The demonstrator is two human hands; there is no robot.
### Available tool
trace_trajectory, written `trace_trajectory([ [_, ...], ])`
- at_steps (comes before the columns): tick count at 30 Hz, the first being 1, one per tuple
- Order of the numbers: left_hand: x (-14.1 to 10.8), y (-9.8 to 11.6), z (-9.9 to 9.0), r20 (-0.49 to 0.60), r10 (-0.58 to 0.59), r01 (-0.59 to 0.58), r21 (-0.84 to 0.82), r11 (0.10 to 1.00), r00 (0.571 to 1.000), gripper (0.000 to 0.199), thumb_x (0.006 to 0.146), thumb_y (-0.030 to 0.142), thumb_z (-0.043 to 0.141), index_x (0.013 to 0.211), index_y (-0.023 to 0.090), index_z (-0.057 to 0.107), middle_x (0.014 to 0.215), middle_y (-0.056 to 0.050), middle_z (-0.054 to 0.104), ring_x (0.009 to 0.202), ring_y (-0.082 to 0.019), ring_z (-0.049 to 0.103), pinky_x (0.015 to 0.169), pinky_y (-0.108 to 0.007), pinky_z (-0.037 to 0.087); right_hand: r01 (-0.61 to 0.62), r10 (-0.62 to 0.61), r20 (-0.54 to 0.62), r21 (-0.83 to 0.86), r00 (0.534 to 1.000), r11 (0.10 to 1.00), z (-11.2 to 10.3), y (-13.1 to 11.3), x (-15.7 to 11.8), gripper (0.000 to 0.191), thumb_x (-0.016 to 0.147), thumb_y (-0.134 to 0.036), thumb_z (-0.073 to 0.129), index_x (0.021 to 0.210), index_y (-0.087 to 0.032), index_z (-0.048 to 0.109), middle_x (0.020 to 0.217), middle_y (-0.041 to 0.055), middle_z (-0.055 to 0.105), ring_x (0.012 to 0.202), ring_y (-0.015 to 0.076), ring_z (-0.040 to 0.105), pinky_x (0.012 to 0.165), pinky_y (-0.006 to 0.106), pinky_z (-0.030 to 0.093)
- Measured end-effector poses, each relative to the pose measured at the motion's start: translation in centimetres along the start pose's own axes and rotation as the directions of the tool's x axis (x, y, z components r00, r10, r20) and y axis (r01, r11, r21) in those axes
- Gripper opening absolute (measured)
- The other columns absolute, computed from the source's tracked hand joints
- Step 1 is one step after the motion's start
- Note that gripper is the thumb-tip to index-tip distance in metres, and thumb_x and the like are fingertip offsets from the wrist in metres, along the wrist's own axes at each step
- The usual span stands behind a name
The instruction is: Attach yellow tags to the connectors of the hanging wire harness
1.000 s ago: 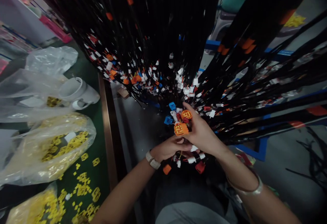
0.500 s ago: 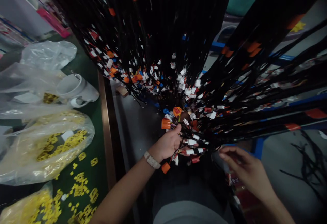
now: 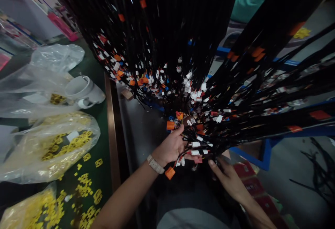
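Observation:
My left hand (image 3: 170,147), with a pale watch on its wrist, is closed around the connector end of a wiring harness (image 3: 195,144). White plugs lie across its fingers. An orange connector (image 3: 170,173) hangs below the hand, and another orange plug (image 3: 171,125) sits just above the thumb. My right hand (image 3: 226,175) is at the harness's black cables, a little right of the left hand. Its thumb and fingers close on them, with the fingertips partly hidden in shadow.
Dense black harnesses (image 3: 167,20) with white, orange and red connectors hang ahead. On the green table (image 3: 101,145) at left lie a plastic bag (image 3: 86,159) of yellow parts and a tipped white mug (image 3: 91,91). A blue frame (image 3: 265,157) and red boxes (image 3: 253,187) are at right.
My right hand has moved left and down, closer to my left hand, onto the cables. My left hand keeps its hold on the harness. The view has shifted slightly.

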State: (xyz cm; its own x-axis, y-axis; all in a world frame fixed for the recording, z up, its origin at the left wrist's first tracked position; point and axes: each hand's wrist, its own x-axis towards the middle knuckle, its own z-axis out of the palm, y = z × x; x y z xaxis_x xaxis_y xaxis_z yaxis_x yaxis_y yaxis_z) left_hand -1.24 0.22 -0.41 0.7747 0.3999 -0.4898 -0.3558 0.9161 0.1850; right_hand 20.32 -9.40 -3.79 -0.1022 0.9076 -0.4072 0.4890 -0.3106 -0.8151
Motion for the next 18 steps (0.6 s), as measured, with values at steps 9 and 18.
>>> trace_trajectory([
  [9, 0.0, 0.4, 0.2, -0.126, 0.129, -0.122, 0.061, 0.991, 0.984, 0.05, 0.085, 0.053, 0.043, 0.118, 0.016, 0.051, 0.098, -0.013, 0.067, 0.079, -0.022, 0.068, 0.063, -0.033, 0.054, -0.308, 0.2, 0.235, 0.77, 0.951, 0.56, 1.3, -4.6, 0.4, 0.034, 0.079, -0.05, 0.06, 0.078, -0.016, 0.059, 0.05, -0.0052, 0.048, 0.032, 0.0026, 0.028, 0.036, 0.02, 0.023],
  [18, 0.0, 0.0, -0.3, -0.234, 0.248, -0.121, 0.451, 0.884, 0.94, 0.035, 0.078, 0.045, 0.059, 0.094, 0.014, 0.06, 0.076, -0.004, 0.065, 0.06, -0.013, 0.06, 0.059, -0.028, 0.05, -0.366, 0.211, 0.306, 0.85, 0.928, 0.379, 1.7, -4.1, 1.5, 0.03, 0.079, -0.045, 0.063, 0.08, -0.015, 0.064, 0.066, -0.0013, 0.057, 0.032, -0.0002, 0.031, 0.034, 0.018, 0.025],
])
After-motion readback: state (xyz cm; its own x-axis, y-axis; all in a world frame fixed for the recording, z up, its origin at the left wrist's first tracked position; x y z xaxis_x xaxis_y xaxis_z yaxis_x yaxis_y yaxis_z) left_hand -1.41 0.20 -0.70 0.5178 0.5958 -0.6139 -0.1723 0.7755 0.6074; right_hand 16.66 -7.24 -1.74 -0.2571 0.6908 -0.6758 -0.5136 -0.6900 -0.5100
